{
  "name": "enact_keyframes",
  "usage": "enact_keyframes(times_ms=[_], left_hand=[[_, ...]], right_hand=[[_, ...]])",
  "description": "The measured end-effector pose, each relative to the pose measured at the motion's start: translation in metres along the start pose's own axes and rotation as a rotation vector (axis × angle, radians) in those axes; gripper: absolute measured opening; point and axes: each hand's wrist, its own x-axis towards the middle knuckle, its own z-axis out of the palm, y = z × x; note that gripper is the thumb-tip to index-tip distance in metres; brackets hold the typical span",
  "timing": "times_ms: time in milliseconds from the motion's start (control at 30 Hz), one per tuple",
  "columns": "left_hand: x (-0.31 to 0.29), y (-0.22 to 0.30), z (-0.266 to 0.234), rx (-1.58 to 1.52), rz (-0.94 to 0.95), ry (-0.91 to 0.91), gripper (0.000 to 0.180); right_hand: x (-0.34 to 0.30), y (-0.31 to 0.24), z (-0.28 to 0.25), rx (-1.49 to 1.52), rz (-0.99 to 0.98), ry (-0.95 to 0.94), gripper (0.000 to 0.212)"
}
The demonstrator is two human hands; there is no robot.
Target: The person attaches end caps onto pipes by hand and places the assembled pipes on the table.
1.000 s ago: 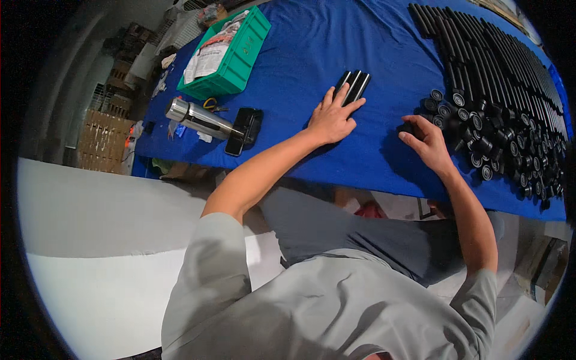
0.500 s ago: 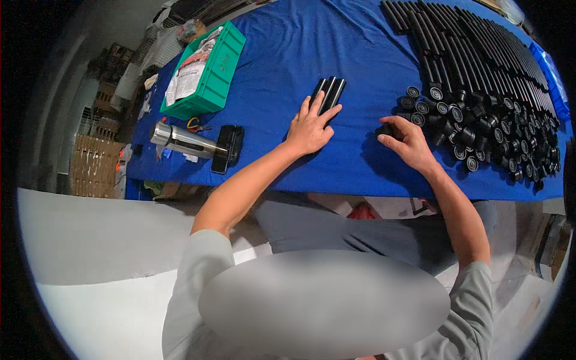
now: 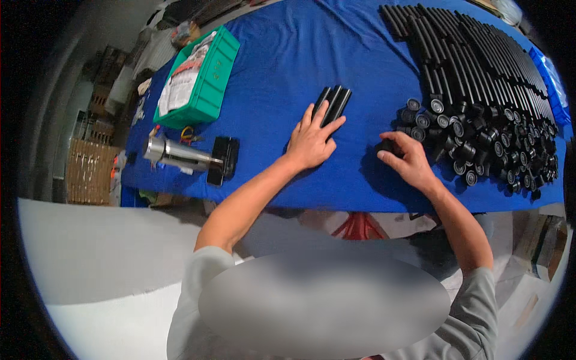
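Observation:
My left hand (image 3: 311,141) lies with its fingers spread over the near ends of three short black tubes (image 3: 338,103), set side by side on the blue cloth. To the right, my right hand (image 3: 410,161) is closed, its thumb and fingers pinching a black cap (image 3: 386,146) that is mostly hidden by them. Just beyond that hand begins a heap of black round caps (image 3: 474,141), several showing ringed end faces. Behind the heap lie rows of long black tubes (image 3: 456,57), packed close together.
A green crate (image 3: 207,84) with newspaper in it stands at the far left. Nearer are a steel flask (image 3: 180,153) on its side, a black phone-like device (image 3: 222,159) and scissors-like handles (image 3: 188,133). A blue tray (image 3: 555,90) sits at the right edge. Blue cloth (image 3: 288,54) covers the table.
The whole table sits slightly lower in the picture, as the view has shifted. Both hands keep their places against the tubes and the cap.

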Motion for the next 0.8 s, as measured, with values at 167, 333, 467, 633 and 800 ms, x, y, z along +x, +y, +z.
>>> enact_keyframes(times_ms=[167, 333, 467, 633, 800], left_hand=[[-0.009, 0.002, -0.002, 0.006, 0.007, -0.036, 0.062], [0.003, -0.001, -0.001, -0.033, 0.068, 0.03, 0.061], [0.009, -0.007, 0.001, -0.047, 0.091, 0.047, 0.06], [0.006, -0.007, -0.003, -0.054, 0.093, 0.061, 0.06], [0.003, -0.005, -0.009, -0.084, 0.093, -0.005, 0.065]], right_hand=[[-0.001, -0.011, 0.002, -0.074, -0.012, -0.023, 0.042], [0.002, -0.015, -0.002, -0.058, 0.049, 0.004, 0.044], [0.008, -0.014, 0.001, -0.115, 0.065, -0.019, 0.042], [0.008, -0.011, 0.005, -0.027, 0.066, 0.022, 0.041], [0.014, -0.011, 0.028, 0.133, 0.135, -0.021, 0.044]])
